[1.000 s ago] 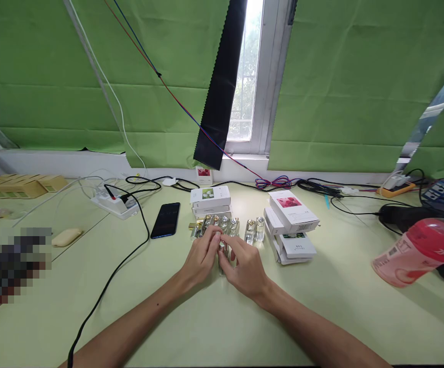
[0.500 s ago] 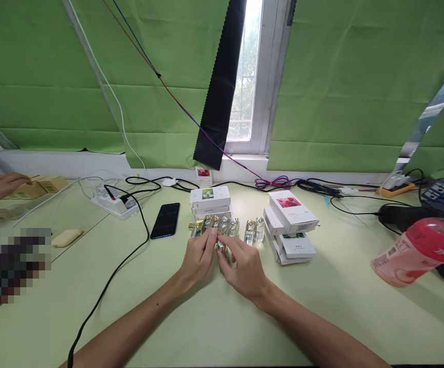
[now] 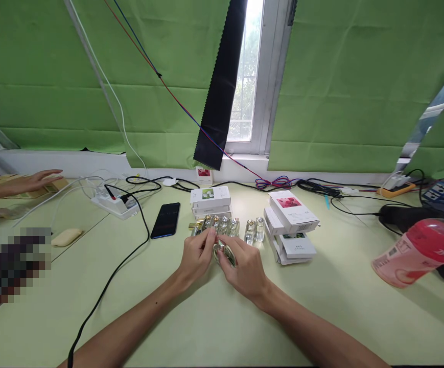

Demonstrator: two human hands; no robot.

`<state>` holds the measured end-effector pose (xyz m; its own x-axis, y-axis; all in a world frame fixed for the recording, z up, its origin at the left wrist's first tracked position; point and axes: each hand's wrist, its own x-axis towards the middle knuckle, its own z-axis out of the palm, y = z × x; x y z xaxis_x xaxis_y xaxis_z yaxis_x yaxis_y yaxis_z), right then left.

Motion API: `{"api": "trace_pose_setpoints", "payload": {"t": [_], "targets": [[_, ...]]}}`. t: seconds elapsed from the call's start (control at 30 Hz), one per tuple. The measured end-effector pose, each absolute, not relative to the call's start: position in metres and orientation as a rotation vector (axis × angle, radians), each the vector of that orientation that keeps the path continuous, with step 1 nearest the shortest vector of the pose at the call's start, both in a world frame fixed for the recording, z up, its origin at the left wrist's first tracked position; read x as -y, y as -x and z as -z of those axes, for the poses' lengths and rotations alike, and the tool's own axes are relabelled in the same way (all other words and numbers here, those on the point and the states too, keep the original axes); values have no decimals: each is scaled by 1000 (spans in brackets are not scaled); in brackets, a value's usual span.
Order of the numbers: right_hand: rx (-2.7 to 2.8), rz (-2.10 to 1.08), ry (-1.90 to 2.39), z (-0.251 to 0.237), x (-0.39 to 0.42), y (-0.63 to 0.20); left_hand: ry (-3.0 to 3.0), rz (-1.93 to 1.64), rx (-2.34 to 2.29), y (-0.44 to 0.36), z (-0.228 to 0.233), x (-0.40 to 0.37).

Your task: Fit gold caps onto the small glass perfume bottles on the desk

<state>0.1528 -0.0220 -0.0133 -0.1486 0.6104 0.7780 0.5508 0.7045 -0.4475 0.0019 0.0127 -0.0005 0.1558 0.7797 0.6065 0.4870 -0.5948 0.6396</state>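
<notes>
Both hands meet over the middle of the pale green table (image 3: 214, 327), closed together around one small glass perfume bottle (image 3: 224, 252) with a shiny metallic cap. The left hand (image 3: 196, 255) pinches the bottle's left end between thumb and fingertips, while the right hand (image 3: 245, 266) cups it from the right with fingers curled over it; the bottle lies tilted between them, just above the tabletop. Just behind the hands stands a row of similar small bottles (image 3: 222, 225), and two more bottles (image 3: 254, 230) stand a little to the right. A stack of white boxes (image 3: 210, 200) sits behind the row, and another stack of white boxes (image 3: 291, 225) with a red flower print lies to the right. A black phone (image 3: 165, 220) lies to the left, near a white power strip (image 3: 115, 202). At the far left another person's hand (image 3: 33, 180) rests on yellow boxes (image 3: 26, 187). A pink bottle (image 3: 421, 251) lies at the right edge.
</notes>
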Motion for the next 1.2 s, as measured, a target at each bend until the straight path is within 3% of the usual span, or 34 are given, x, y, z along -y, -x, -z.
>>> {"api": "trace_pose_setpoints", "payload": {"t": [1.2], "targets": [[1787,-47,1000,18,17,-156,-2160,-1508,-1224,-2,0,-9]]}}
